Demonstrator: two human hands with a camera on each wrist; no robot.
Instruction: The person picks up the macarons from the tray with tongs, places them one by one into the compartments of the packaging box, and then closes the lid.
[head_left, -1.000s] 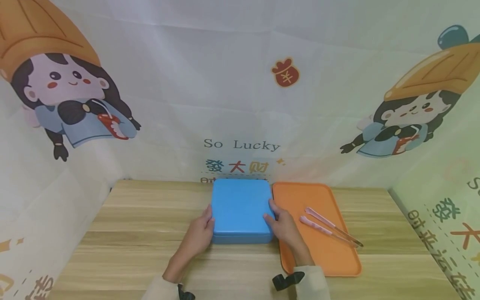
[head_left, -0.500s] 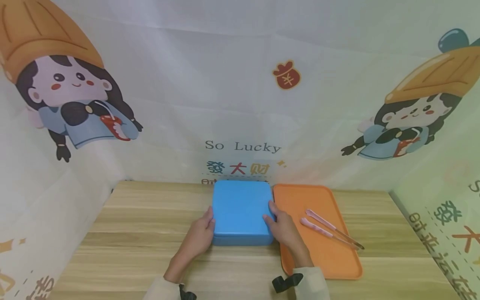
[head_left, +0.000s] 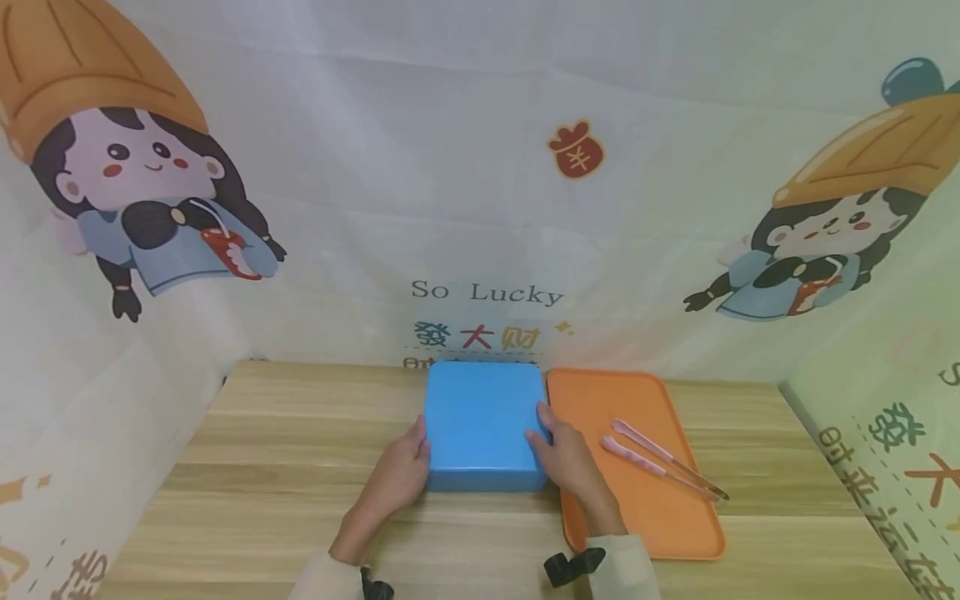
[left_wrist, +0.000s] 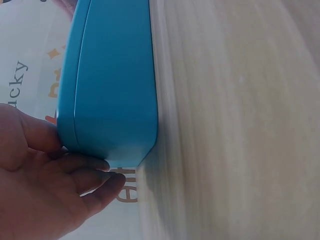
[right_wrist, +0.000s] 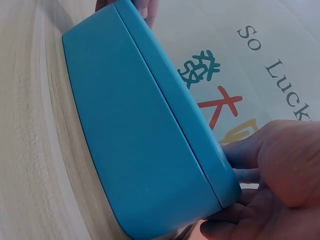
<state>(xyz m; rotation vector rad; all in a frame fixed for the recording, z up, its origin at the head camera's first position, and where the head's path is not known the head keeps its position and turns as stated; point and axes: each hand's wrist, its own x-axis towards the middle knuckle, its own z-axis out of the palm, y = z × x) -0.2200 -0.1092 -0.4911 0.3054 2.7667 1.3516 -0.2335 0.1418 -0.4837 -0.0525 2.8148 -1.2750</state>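
Note:
A square blue lidded box (head_left: pixel 486 417) stands on the wooden table, near the back wall. My left hand (head_left: pixel 400 468) holds its left side, with the thumb by the lid's edge and the fingers lower down. On the opposite side my right hand (head_left: pixel 567 454) grips the box, its thumb over the edge of the lid. Both wrist views show the seam between lid and base as a thin line, with the lid down on the base. In the right wrist view, fingers of the right hand (right_wrist: pixel 265 187) bend around the near corner.
Right of the box lies an orange tray (head_left: pixel 592 392), partly under my right forearm. Two slender pink-handled utensils (head_left: pixel 633 454) rest across it, their brownish ends over its right rim. A printed cloth (head_left: pixel 480 167) hangs behind the wooden table (head_left: pixel 285 483) and along both sides.

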